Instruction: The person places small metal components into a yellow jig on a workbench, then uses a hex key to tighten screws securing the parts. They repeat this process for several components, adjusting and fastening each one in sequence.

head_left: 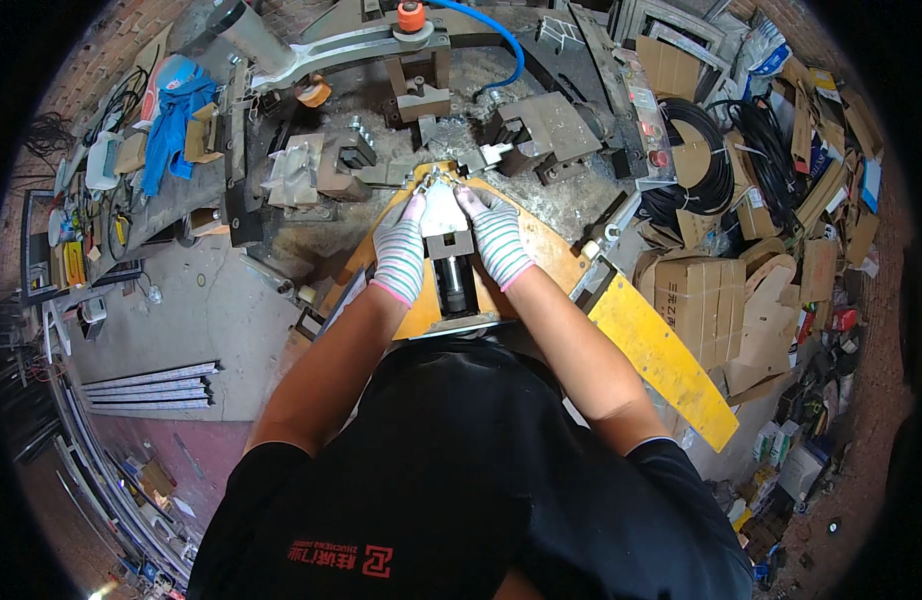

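Note:
Both my hands wear white knit gloves with coloured stripes and pink cuffs. My left hand (pixel 400 245) and my right hand (pixel 498 238) reach forward on either side of a pale, wedge-shaped piece (pixel 443 212) at the middle of the machine. Their fingers are drawn together at its far end, close to small shiny metal parts (pixel 438 176); what exactly they grip there is too small to tell. Nearer to me, a dark metal block (pixel 448 244) sits above a black slot with a shiny cylinder (pixel 454 280). An orange-yellow plate (pixel 413 318) lies beneath my hands.
Metal clamp blocks (pixel 556 135) (pixel 341 165) stand on the greasy machine bed beyond my hands. An arm with an orange knob (pixel 411 16) and a blue hose (pixel 517 55) cross the back. A yellow panel (pixel 666 360) slopes at right, beside cardboard boxes (pixel 696 305). Metal profiles (pixel 151 388) lie left.

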Motion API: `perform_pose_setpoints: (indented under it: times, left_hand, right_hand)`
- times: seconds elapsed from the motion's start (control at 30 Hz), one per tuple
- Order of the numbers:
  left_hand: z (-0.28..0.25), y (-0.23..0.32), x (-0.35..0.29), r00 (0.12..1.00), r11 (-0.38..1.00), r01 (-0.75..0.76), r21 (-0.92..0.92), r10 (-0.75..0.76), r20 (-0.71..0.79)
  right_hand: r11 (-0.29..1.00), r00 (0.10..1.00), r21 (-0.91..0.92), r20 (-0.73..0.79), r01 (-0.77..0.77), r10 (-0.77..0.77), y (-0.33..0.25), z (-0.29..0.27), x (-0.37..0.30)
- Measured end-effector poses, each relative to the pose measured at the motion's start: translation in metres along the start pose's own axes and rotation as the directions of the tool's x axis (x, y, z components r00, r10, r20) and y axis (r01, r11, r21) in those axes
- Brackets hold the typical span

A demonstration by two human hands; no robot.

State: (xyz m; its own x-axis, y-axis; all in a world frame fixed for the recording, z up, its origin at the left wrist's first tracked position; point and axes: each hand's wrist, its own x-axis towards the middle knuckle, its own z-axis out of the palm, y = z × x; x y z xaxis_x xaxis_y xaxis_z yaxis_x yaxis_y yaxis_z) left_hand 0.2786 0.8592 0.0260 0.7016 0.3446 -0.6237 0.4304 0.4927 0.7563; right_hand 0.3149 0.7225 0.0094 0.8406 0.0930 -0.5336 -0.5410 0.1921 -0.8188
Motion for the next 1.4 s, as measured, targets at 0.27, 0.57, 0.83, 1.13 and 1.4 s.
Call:
perform_pose_setpoints:
  times: [0.27,0.57,0.83,1.13,1.4]
  left_hand:
    - [-0.003,-0.009,0.001,1.0,0.994,0.02,-0.106,-0.017,0.025]
    - [-0.002,-0.012,0.003,1.0,0.996,-0.018,-0.086,0.019,0.004]
    - [0.0,-0.014,0.004,0.996,0.998,-0.003,-0.065,-0.003,-0.085]
    - [0.001,-0.017,0.008,0.993,0.991,0.021,-0.133,-0.036,-0.115]
    - [0.002,-0.015,0.004,0.992,0.987,0.055,-0.153,-0.071,-0.1]
  right_hand:
    - [0.998,0.998,-0.034,-0.003,0.056,-0.057,0.009,-0.002,0.003]
    - [0.997,0.998,-0.061,-0.045,0.038,-0.04,0.01,-0.002,0.001]
    - [0.989,0.993,-0.12,-0.067,0.087,-0.095,0.014,0.0,0.0]
    - [0.988,0.994,-0.129,-0.06,0.08,-0.088,0.006,0.001,-0.004]
    - [0.994,0.996,-0.085,-0.056,0.069,-0.074,0.01,0.0,-0.002]
